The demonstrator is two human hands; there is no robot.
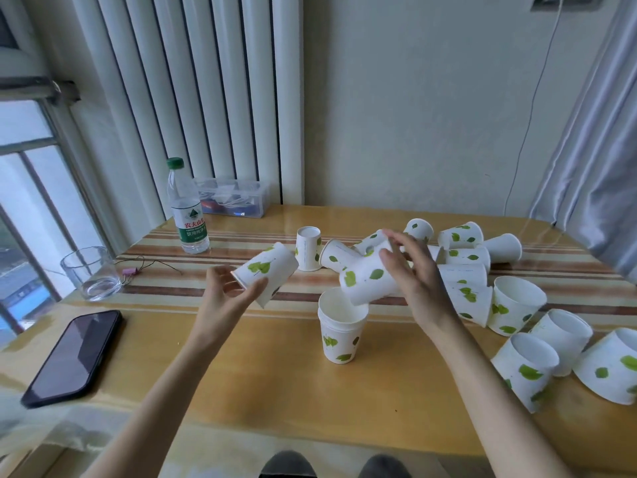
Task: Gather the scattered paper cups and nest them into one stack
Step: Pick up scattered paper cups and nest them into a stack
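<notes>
Surface: yellow wooden surface (275, 391) with brown stripes across its far half, set against a pale wall and a white ribbed radiator (193, 91).
Upright cup: white paper cup with green leaf print (340, 334), standing mouth up near the middle of the surface; extra rims at its mouth suggest cups nested inside.
Right hand: right hand (418, 270) holds a tilted white leaf-print cup (370, 279), its lower end dipping into the upright cup's mouth; fingers curled around the cup's wall.
Left hand: left hand (229, 293) holds another tilted leaf-print paper cup (267, 270) in the air, left of the upright cup; fingers loosely spread around its open end.
Scattered cups: many leaf-print paper cups (462, 257) lie on their sides behind and right of the hands; one inverted cup (307, 248) stands bottom up.
Left side: black smartphone (74, 357) lying flat, clear drinking glass (90, 272), clear water bottle with green cap (188, 208), clear plastic box (232, 198) by the radiator.
</notes>
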